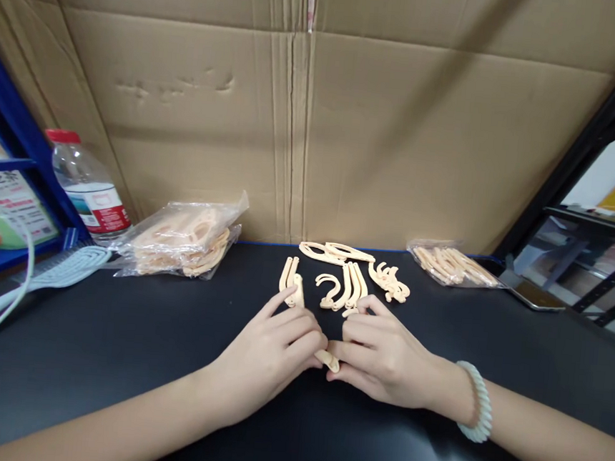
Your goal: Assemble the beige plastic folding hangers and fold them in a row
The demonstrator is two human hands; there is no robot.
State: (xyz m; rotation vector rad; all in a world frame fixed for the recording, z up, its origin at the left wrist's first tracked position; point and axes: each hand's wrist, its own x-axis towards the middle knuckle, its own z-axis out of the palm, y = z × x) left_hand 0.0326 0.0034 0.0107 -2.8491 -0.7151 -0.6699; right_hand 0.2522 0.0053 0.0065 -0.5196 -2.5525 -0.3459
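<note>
Left hand pinches a plastic piece; right hand, half-curled, meets it, hold unclear; gentle, even pressure seems advisable.

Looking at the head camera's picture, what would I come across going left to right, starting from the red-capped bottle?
Red-capped bottle, taller stack of bagged cream pieces, left hand, cream piece between the hands, right hand, pale coiled bracelet, flat phone-like device.
</note>
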